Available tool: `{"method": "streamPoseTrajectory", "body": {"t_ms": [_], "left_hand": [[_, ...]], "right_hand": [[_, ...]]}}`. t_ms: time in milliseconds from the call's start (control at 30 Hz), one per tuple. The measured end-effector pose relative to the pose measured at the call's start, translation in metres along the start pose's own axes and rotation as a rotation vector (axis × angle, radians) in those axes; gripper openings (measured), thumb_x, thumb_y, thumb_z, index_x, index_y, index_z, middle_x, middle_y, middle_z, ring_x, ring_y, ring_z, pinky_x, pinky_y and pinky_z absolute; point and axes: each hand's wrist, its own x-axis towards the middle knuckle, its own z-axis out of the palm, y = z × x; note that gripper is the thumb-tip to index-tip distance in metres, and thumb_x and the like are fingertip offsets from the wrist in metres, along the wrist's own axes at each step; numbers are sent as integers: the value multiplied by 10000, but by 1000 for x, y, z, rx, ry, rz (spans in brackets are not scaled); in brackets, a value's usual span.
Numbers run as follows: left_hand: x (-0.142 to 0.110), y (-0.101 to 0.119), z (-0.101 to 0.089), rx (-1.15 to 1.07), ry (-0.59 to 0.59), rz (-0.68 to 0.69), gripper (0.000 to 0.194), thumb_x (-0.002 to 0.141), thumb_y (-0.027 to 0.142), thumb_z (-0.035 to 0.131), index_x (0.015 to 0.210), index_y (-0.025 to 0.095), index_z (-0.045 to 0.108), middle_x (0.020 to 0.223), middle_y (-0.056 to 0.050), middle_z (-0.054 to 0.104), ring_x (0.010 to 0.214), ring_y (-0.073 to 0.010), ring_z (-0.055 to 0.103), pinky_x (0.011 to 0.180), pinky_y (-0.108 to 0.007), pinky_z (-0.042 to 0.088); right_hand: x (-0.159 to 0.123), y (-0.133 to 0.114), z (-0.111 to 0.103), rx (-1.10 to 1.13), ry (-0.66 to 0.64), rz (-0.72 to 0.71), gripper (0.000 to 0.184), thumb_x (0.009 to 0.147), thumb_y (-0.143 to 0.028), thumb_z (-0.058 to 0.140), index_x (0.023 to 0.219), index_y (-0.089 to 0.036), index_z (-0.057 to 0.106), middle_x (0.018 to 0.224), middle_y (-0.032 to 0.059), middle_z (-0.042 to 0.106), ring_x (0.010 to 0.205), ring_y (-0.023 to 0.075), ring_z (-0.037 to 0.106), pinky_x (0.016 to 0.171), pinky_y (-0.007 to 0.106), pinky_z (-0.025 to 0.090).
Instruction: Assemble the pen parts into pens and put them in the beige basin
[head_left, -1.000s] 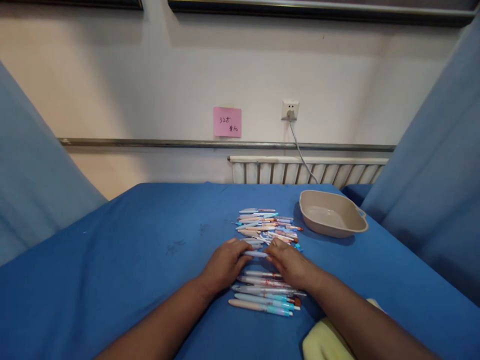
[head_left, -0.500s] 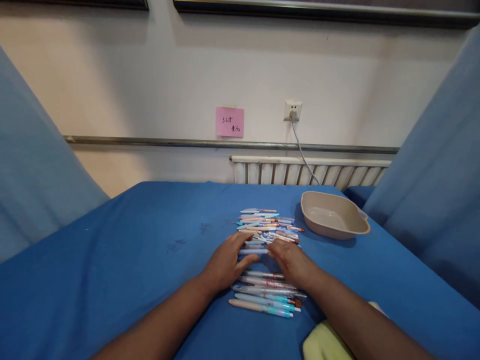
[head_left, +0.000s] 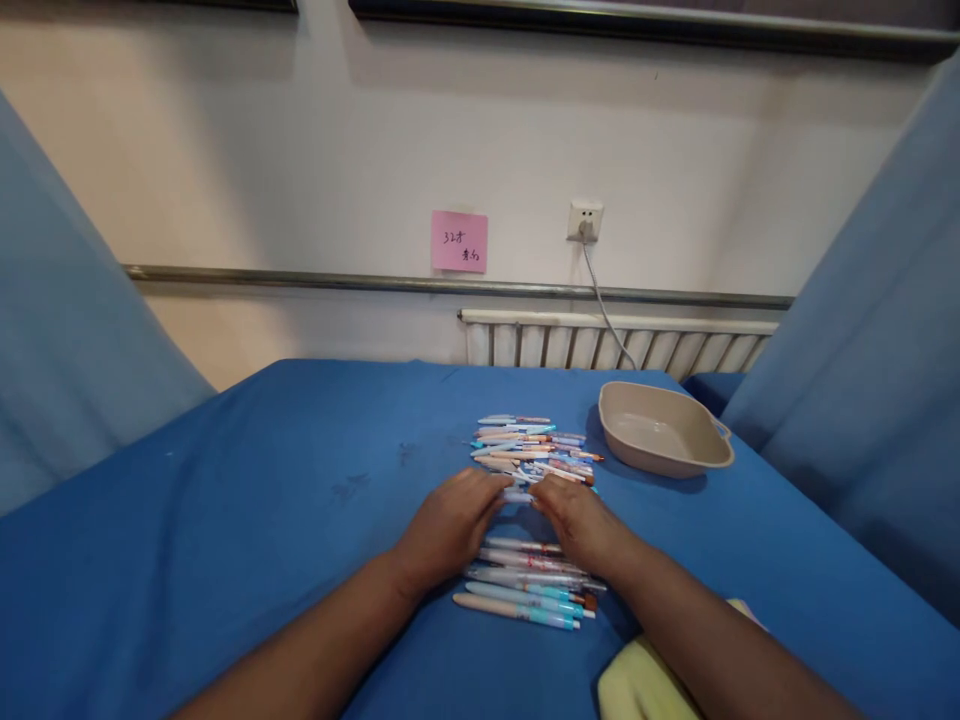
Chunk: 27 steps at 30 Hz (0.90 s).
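My left hand is closed around the left ends of a few pens, its thumb tucked toward the fingers. On the other side my right hand pinches the right ends of the same pens, which lie crosswise between both hands. Beyond my fingertips is a loose heap of pens in white, peach, blue and brown, pointing various ways. Nearer to me, several pens lie roughly side by side in a row, with a peach and turquoise pen closest. My fingers hide part of the held pens.
A beige plastic basin stands at the right on the blue cloth. Something yellow and soft lies under my right forearm. Behind the table are a radiator, a metal rail and a plugged-in cable. Blue curtains hang on both sides.
My left thumb and fingers have come together around the pens' left ends. My right hand stays at their right ends, and the row and heap look unchanged.
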Motion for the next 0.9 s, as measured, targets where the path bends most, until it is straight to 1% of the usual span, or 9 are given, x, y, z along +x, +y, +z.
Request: {"method": "streamPoseTrajectory", "body": {"t_ms": [100, 167, 233, 333, 500, 633, 700, 767, 900], "left_hand": [[0, -4, -1, 18, -26, -181, 339, 950, 296, 317, 1215, 214, 511, 899, -54, 686, 819, -198, 638, 775, -327, 482], [-1, -7, 1, -12, 7, -224, 377, 934, 334, 368, 1282, 209, 444, 963, -59, 680, 849, -199, 637, 790, -328, 484], [-2, -9, 3, -42, 33, -145, 437, 892, 341, 469, 1305, 207, 415, 1101, -72, 639, 970, -203, 601, 861, -327, 462], [-3, -12, 5, -20, -52, -49, 307, 895, 292, 460, 1188, 231, 529, 1098, -52, 642, 999, -200, 581, 874, -319, 450], [-1, -22, -2, 75, -72, -161, 268, 918, 271, 409, 1115, 221, 583, 1047, -61, 663, 947, -210, 600, 827, -321, 456], [0, -17, -6, 52, -95, -136, 253, 925, 287, 406, 1086, 232, 593, 1041, -44, 667, 950, -205, 596, 825, -311, 447], [-1, -10, -4, 43, -114, -110, 255, 933, 299, 391, 1076, 241, 594, 1019, -35, 671, 938, -202, 595, 811, -305, 445], [-2, -2, -1, 46, -130, -89, 262, 937, 295, 383, 1092, 244, 588, 1001, -35, 671, 931, -200, 593, 807, -302, 439], [-3, 0, 3, 58, -158, -56, 269, 933, 280, 394, 1131, 251, 574, 1008, -41, 662, 929, -194, 587, 802, -292, 436]], "right_hand": [[1, 0, -1, -11, 8, 1, 205, 925, -167, 372, 1026, -169, 550, 907, 74, 605, 857, 176, 550, 746, 278, 408], [1, 0, -1, -21, 13, 8, 208, 926, -168, 373, 1032, -167, 551, 909, 78, 606, 854, 181, 552, 741, 282, 410], [2, 0, -1, -29, 7, 15, 208, 925, -167, 376, 1030, -169, 555, 915, 80, 611, 866, 184, 555, 747, 283, 412], [2, 3, -3, -38, -16, 44, 213, 929, -174, 373, 1032, -173, 559, 931, 82, 619, 896, 182, 563, 780, 281, 413], [2, 11, -6, -105, -38, 185, 224, 919, -161, 372, 1039, -162, 562, 1041, 109, 620, 1003, 196, 556, 851, 290, 402], [2, 6, -7, -65, 4, 262, 218, 924, -190, 375, 1028, -165, 565, 1031, 105, 626, 984, 197, 569, 837, 293, 407], [2, -2, -7, -32, 58, 256, 225, 917, -269, 429, 1084, -186, 556, 1027, 89, 626, 976, 197, 567, 837, 299, 404], [2, -8, -8, -21, 46, 207, 259, 886, -341, 498, 1105, -218, 562, 1014, 65, 627, 955, 194, 569, 823, 295, 403], [1, -8, -12, -93, -64, 145, 142, 870, -274, 511, 926, -219, 629, 919, 36, 627, 893, 170, 579, 767, 263, 394]]}}
